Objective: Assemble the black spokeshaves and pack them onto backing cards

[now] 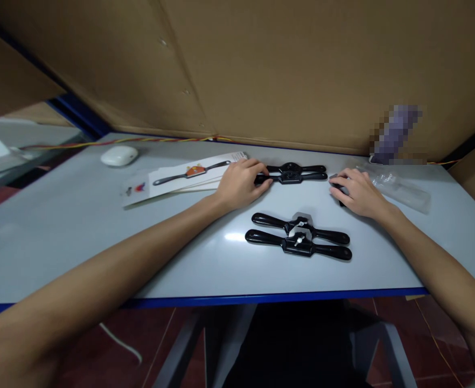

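My left hand (244, 183) is closed around the left handle of a black spokeshave body (292, 177) with no blade showing. A second bare spokeshave body (290, 167) lies just behind it. My right hand (356, 191) curls its fingers over small dark pieces (341, 203) on the table, mostly hidden under it. Nearer the front edge lie two black spokeshaves, one (298, 243) in front of the other (270, 220). Each carries a silvery blade and a wing-like screw at its middle.
Left of my left hand, printed packaging cards (189, 175) overlap on the grey table (173, 269). Beyond them sits a white rounded device (119, 156). Clear plastic packaging (407, 191) lies right of my right hand. A cardboard wall (281, 70) closes off the back, with a cable (148, 139) along its foot.
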The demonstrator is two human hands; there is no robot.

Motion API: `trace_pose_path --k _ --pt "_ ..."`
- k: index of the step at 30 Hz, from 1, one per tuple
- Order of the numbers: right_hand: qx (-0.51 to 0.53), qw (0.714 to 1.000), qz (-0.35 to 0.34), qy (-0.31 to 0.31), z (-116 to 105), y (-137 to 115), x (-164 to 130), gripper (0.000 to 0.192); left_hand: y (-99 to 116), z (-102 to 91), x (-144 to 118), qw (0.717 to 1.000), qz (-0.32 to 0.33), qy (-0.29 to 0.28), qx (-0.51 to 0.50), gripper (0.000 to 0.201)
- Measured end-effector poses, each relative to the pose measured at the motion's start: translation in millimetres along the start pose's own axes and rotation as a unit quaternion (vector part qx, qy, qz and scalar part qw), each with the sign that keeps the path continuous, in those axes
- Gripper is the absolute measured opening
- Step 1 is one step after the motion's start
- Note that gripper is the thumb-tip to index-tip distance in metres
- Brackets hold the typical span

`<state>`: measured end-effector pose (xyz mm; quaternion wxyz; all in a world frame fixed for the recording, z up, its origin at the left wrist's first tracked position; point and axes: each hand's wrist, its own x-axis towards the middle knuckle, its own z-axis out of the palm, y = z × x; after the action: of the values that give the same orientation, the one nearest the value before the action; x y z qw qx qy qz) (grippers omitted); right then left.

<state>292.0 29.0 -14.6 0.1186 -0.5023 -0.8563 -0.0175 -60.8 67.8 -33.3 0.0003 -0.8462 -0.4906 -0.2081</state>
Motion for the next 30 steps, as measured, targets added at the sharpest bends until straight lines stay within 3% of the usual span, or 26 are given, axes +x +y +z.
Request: trace_pose_path --k 10,21,30 --pt "-0.033 0.999 0.032 0.011 3.2 -0.4 1.3 0.048 -0.4 -0.1 -0.9 1.000 0.002 -0.004 0.000 0.037" --pt "-0.042 0.995 0.092 -0.018 -5.5 -9.4 0.4 0.048 -0.2 -0.3 -0.7 1.000 0.009 -0.003 0.005 0.041" --pt "-0.009 0.999 0.042 0.005 -4.6 0.3 -2.3 0.044 -1.7 1.4 0.0 1.000 0.013 0.009 -0.011 0.036"
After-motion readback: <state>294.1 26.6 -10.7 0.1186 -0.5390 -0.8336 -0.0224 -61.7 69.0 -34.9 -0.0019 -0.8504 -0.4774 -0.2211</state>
